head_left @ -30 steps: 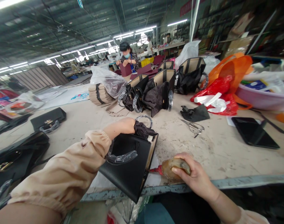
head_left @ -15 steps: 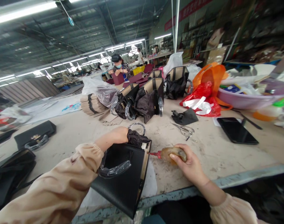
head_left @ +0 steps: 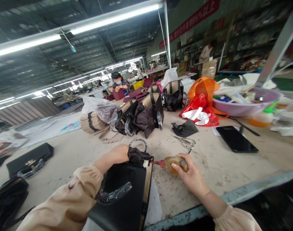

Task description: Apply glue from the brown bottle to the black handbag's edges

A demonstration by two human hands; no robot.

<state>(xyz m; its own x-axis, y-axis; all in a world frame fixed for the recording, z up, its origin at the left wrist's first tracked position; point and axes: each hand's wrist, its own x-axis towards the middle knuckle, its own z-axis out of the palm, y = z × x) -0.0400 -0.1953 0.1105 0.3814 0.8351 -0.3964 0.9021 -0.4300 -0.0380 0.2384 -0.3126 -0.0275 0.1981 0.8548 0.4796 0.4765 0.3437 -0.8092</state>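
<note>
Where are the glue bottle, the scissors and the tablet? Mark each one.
glue bottle (head_left: 173, 163), head view, on its amber body.
scissors (head_left: 186, 142), head view, on the handles.
tablet (head_left: 236, 139), head view, on the dark screen.

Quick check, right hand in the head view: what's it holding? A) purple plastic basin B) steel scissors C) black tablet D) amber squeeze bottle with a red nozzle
D: the right hand grips the amber squeeze bottle with a red nozzle, its tip pointed at the open edge of the black leather handbag; the steel scissors lie untouched farther back on the table.

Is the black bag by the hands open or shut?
Open. The black bag lies on its side, its tan inside edge showing, with the left hand at its mouth.
</note>
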